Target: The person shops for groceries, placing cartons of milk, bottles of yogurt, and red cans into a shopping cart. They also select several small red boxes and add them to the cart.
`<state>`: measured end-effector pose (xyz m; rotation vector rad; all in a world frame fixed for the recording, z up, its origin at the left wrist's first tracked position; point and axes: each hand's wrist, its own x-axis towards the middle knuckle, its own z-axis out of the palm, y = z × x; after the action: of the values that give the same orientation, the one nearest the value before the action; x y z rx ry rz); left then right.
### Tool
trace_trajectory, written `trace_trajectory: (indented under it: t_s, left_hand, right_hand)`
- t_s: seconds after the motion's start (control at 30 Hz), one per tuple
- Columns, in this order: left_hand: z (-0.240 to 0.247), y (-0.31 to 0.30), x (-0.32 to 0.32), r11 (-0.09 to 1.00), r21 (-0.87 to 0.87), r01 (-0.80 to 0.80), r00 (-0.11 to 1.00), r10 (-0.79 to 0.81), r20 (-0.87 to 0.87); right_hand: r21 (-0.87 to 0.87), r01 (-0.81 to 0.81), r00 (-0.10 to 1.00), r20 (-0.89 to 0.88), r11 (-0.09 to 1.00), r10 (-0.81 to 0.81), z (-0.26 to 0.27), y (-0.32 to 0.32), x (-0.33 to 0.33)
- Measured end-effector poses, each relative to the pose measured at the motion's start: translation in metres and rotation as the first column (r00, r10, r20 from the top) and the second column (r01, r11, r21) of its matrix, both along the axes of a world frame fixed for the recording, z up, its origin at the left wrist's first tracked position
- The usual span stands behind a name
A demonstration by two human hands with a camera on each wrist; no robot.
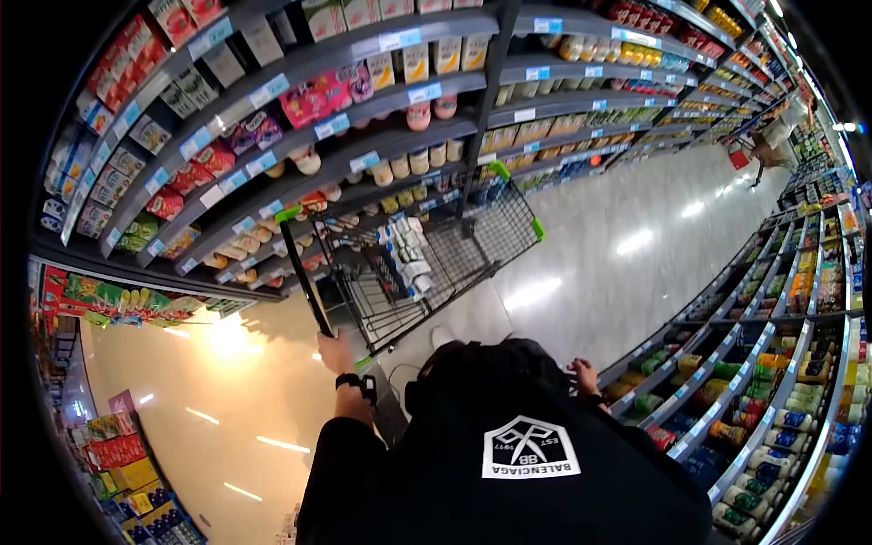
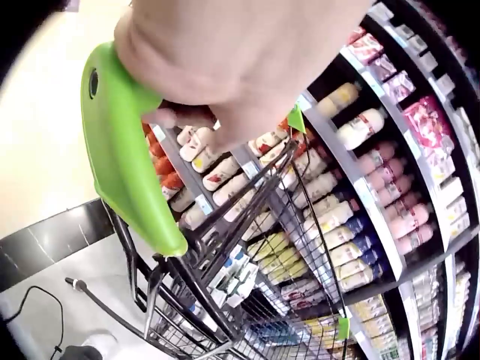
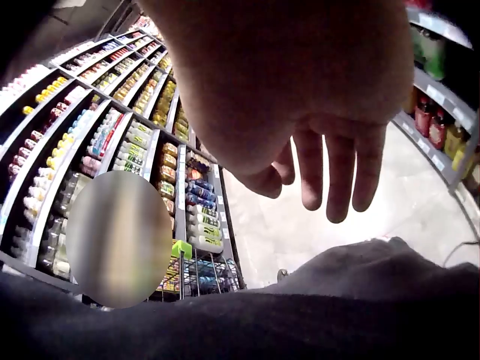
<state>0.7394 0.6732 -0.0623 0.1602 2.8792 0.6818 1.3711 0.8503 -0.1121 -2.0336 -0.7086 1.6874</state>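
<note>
At bottom centre a black top (image 1: 509, 436) fills the view. Just above it, the left hand (image 1: 338, 352) wraps its fingers (image 2: 176, 116) round the handle (image 1: 304, 277) of the cart (image 1: 495, 218). The right hand (image 1: 583, 374), lower right, hangs free, its fingers (image 3: 341, 176) loose and holding nothing. Cartons (image 1: 409, 259) lie in the cart at centre. Stocked shelves (image 1: 300, 127) crowd its left side, and the floor (image 1: 627, 245) runs to the upper right.

Black top (image 1: 509, 427), white Balenciaga logo patch (image 1: 531, 448) on it, black strap (image 1: 349, 381) on left wrist, bare hands (image 1: 334, 351)
</note>
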Motion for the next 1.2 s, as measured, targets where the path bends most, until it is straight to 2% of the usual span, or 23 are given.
trace_trajectory:
  t_s: [0.1, 0.17, 0.2, 0.27, 0.4, 0.47, 0.5, 0.57, 0.7, 0.8, 0.87, 0.9, 0.93, 1.0, 1.07, 1.17, 1.2]
  left_hand:
    - [-0.001, -0.004, 0.004, 0.999, 0.008, -0.031, 0.997, 0.03, 0.074]
    - [0.009, 0.001, 0.011, 0.999, -0.006, -0.042, 0.995, 0.042, 0.089]
    - [0.012, 0.007, 0.017, 0.998, -0.029, -0.052, 0.996, 0.054, 0.074]
    - [0.008, 0.008, 0.026, 0.998, -0.027, -0.057, 0.998, 0.058, 0.037]
    - [0.007, 0.016, 0.037, 0.996, -0.042, -0.079, 0.992, 0.083, 0.093]
    - [-0.014, 0.014, 0.039, 0.999, 0.026, -0.029, 0.999, 0.028, 0.043]
    - [-0.011, 0.018, 0.041, 0.999, 0.032, -0.027, 0.999, 0.026, 0.038]
    - [0.005, 0.027, 0.054, 0.999, 0.031, -0.018, 0.999, 0.017, 0.036]
    - [0.014, 0.044, 0.072, 0.997, 0.074, -0.018, 0.999, 0.015, 0.04]
    - [0.001, 0.045, 0.088, 0.99, 0.098, 0.096, 0.995, -0.092, -0.048]
    - [0.01, 0.057, 0.1, 0.982, 0.146, 0.116, 0.991, -0.105, -0.081]
    - [0.01, 0.064, 0.105, 0.992, 0.08, 0.101, 0.991, -0.094, -0.096]
    - [0.003, 0.068, 0.108, 0.996, 0.017, 0.084, 0.993, -0.082, -0.081]
    - [0.004, 0.077, 0.119, 0.997, -0.001, 0.077, 0.994, -0.077, -0.073]
    - [-0.021, 0.078, 0.121, 0.993, -0.015, 0.12, 0.988, -0.121, -0.098]
    - [0.015, 0.095, 0.129, 0.974, -0.117, 0.194, 0.961, -0.164, 0.222]
    - [0.018, 0.107, 0.136, 0.975, -0.115, 0.188, 0.965, -0.161, 0.207]
  right_hand:
    - [-0.024, 0.016, 0.995, 0.098, 1.0, -0.014, 0.041, -0.016, -0.005]
    - [0.068, 0.059, 0.994, 0.083, 0.996, -0.065, 0.033, -0.027, 0.008]
    - [0.017, 0.042, 0.999, 0.009, 0.999, -0.042, 0.011, -0.03, 0.03]
    - [0.037, 0.106, 0.994, 0.034, 0.994, -0.107, 0.013, -0.037, 0.031]
    - [0.025, 0.06, 0.996, 0.069, 0.998, -0.062, 0.003, -0.044, 0.045]
    - [0.082, 0.046, 0.999, -0.012, 0.996, -0.045, -0.011, -0.043, 0.053]
    - [0.087, 0.048, 0.999, -0.017, 0.995, -0.047, -0.029, -0.043, 0.06]
    - [0.243, 0.021, 1.0, 0.016, 0.97, -0.026, -0.064, -0.049, 0.079]
    - [0.141, -0.016, 0.996, 0.089, 0.99, 0.003, -0.05, -0.042, 0.073]
    - [0.05, -0.051, 0.999, -0.013, 0.997, 0.051, -0.037, -0.033, 0.084]
    - [0.112, 0.065, 0.997, -0.043, 0.992, -0.061, -0.058, -0.032, 0.096]
    - [0.143, 0.121, 0.992, -0.061, 0.982, -0.113, -0.068, -0.032, 0.102]
    - [0.151, 0.051, 0.995, -0.095, 0.987, -0.037, -0.077, -0.031, 0.118]
    - [0.216, -0.005, 0.997, 0.073, 0.976, -0.011, -0.086, -0.028, 0.128]
    - [0.218, -0.063, 0.978, 0.206, 0.974, 0.017, -0.077, -0.018, 0.139]
    - [0.199, -0.038, 0.99, 0.139, 0.979, 0.01, -0.066, 0.009, 0.179]
    - [0.179, -0.028, 0.993, 0.115, 0.983, 0.007, -0.061, 0.016, 0.189]
